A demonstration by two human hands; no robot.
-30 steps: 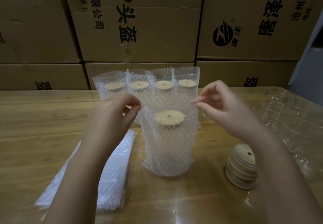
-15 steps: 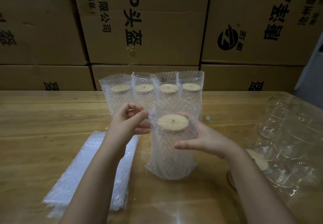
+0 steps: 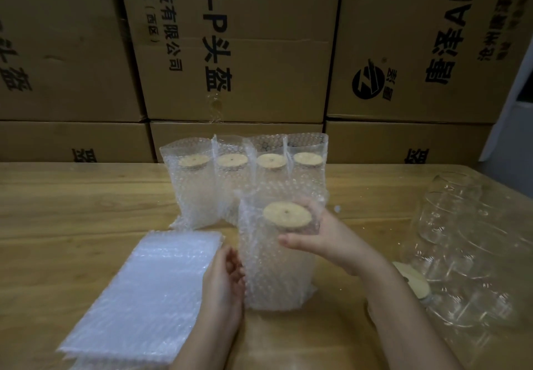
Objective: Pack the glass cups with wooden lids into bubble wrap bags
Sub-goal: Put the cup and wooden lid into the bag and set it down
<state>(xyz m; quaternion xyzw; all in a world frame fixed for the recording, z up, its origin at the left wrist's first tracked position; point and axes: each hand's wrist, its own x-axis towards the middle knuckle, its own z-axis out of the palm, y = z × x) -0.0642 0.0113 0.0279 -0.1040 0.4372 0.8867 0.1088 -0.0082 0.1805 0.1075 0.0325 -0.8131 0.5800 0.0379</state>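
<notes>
Bagged cup (image 3: 277,257) — glass, wooden lid (image 3: 287,214) fitted. Stands on table (image 3: 86,211) just in front of packed row (image 3: 191,190). Gripped round top by right hand (image 3: 326,242); steadied low by flat left hand (image 3: 227,274). Probably fragile, slippery — best held round body.

Wooden table (image 3: 72,202) bears bagged cups (image 3: 230,185), flat bags (image 3: 150,291), bare glasses (image 3: 461,254), lids (image 3: 412,280).
</notes>
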